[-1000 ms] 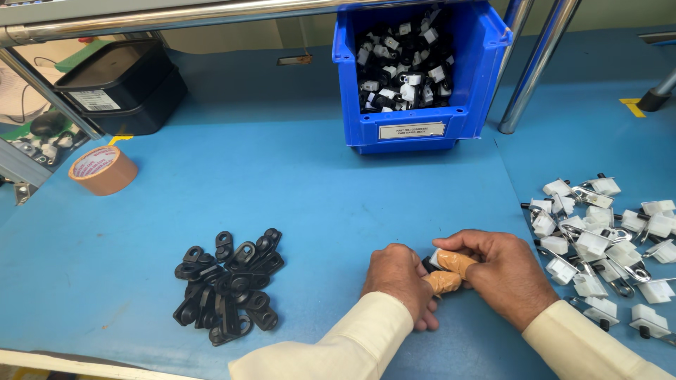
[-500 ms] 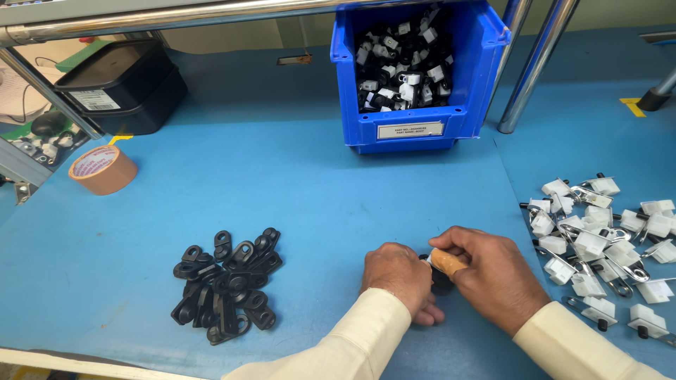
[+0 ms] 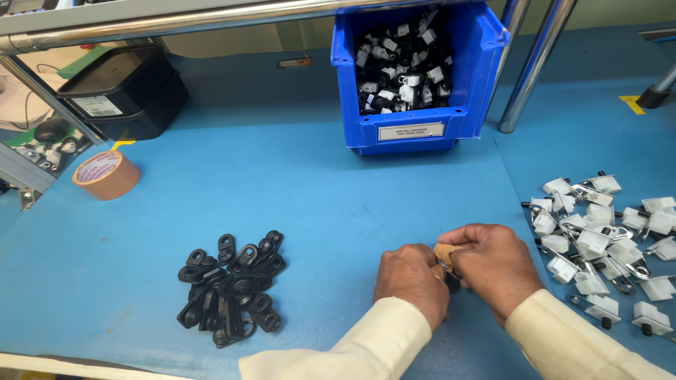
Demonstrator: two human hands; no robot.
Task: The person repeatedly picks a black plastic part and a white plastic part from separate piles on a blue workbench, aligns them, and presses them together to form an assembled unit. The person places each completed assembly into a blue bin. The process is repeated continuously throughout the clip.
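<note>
In the head view, the left hand (image 3: pixel 410 281) and right hand (image 3: pixel 491 265) pinch a small black-and-metal part (image 3: pixel 449 271) together near the tabletop's (image 3: pixel 317 190) front edge. Black clips (image 3: pixel 232 288) wait front-left and white clips (image 3: pixel 605 239) lie right, while the blue bin (image 3: pixel 415 134) holds many assembled pieces; open room lies mid-tabletop.
</note>
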